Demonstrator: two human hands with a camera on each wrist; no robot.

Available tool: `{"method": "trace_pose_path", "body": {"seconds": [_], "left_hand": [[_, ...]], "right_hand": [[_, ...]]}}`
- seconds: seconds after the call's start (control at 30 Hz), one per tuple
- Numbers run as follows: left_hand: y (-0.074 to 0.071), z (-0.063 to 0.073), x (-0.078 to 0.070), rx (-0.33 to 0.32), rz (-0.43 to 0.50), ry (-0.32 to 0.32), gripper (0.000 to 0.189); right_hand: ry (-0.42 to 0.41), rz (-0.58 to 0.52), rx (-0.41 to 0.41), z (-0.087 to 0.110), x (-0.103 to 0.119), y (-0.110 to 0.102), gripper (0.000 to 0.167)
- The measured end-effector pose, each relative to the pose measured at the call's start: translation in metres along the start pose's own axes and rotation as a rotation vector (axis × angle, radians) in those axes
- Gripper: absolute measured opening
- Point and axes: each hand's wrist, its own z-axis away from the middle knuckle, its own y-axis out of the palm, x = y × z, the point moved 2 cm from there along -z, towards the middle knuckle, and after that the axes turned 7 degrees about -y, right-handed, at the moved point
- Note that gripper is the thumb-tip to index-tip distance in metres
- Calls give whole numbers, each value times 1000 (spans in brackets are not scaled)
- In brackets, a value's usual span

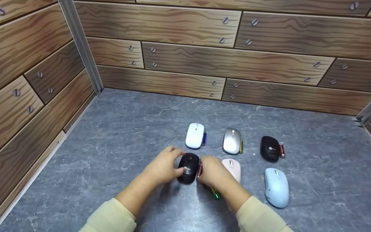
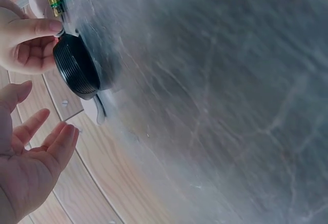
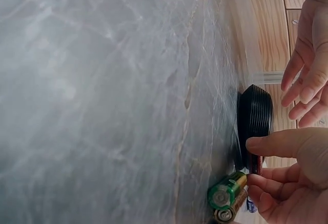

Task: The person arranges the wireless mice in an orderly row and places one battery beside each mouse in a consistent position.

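Observation:
A black mouse (image 1: pixel 189 167) lies on the grey marbled tabletop between the two hands. Over its left side hovers my left hand (image 1: pixel 164 166), its fingers spread and apart from the mouse in the left wrist view. My right hand (image 1: pixel 214 170) pinches a red battery (image 1: pixel 200 170) between thumb and fingers, right beside the mouse's right side. Green-and-gold batteries (image 3: pixel 228 193) lie just below that hand in the right wrist view. A pale pink mouse (image 1: pixel 233 168) is partly covered by the right hand and wrist.
Behind stand a white mouse (image 1: pixel 195 136) with a blue battery (image 1: pixel 204 139), a silver mouse (image 1: pixel 232 140) with a yellowish battery (image 1: pixel 241 147), and another black mouse (image 1: pixel 270 149) with a red battery (image 1: pixel 281 150). A light blue mouse (image 1: pixel 276 188) sits right. Wood-patterned walls (image 1: pixel 159 79) enclose the tabletop.

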Motion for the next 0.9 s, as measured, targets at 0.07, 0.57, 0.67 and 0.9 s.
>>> {"method": "trace_pose_path", "body": {"seconds": [0.07,0.57,0.67,0.9], "left_hand": [[0,0,1,3,4,-6,46],[1,0,2,23,-34,-33,47],[1,0,2,20,-34,-36,47],[1,0,1,11,-36,-30,46]], "right_hand": [[6,-5,-4,-1,-1,1,22],[20,-69,-56,-4,-4,6,25],[20,-77,-50,-4,-4,6,26],[31,-90,-39,-3,-3,5,28]]}}
